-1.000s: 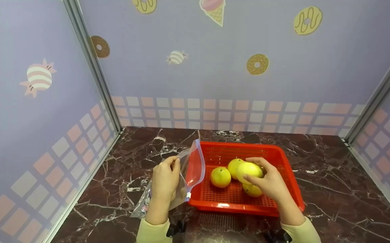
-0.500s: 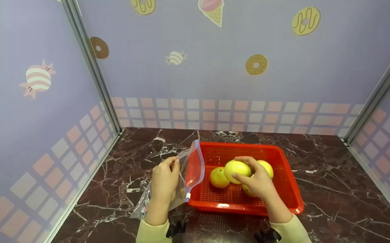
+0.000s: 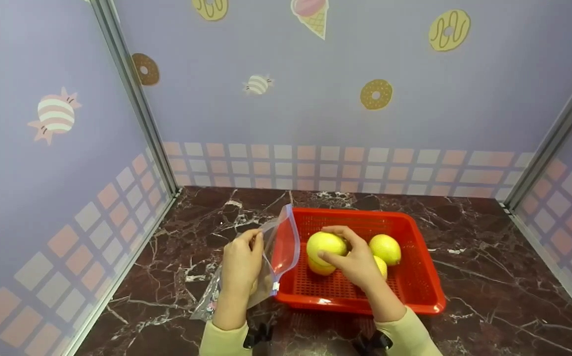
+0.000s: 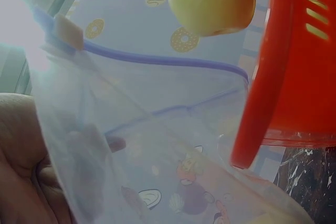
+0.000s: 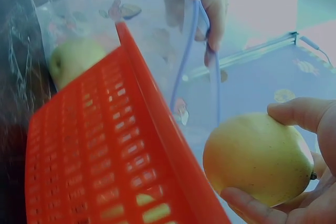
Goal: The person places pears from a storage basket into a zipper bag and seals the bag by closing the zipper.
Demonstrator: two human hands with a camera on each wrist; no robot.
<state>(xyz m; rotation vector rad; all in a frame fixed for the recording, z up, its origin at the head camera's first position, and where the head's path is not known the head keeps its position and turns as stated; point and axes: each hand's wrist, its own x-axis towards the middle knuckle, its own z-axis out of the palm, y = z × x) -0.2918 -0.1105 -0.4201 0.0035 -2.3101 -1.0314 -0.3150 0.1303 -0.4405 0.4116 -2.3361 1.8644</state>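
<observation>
My right hand point(image 3: 358, 262) grips a round yellow pear point(image 3: 325, 246) above the left part of a red plastic basket point(image 3: 417, 257); its dark stem and speckled skin show in the right wrist view. At the basket's left side my left hand point(image 3: 242, 262) pinches the edge of a clear zip bag point(image 3: 286, 247). The bag's mouth, edged by a blue zip strip point(image 4: 168, 60) with a slider, gapes toward the basket. Inside the bag lies another yellow-green fruit point(image 5: 79, 62). The held pear stands just beyond the bag's mouth in the left wrist view.
In the basket are a yellow fruit point(image 3: 385, 249) at the right, one point(image 3: 380, 267) partly behind my right wrist, and another point(image 3: 321, 268) under the held pear. A dark marbled table point(image 3: 493, 277) bears the basket, with patterned walls point(image 3: 286, 118) around it.
My right hand has carried the pear leftward across the basket toward the bag. A fruit at the basket's right has come into sight. My left hand has stayed in place with the bag.
</observation>
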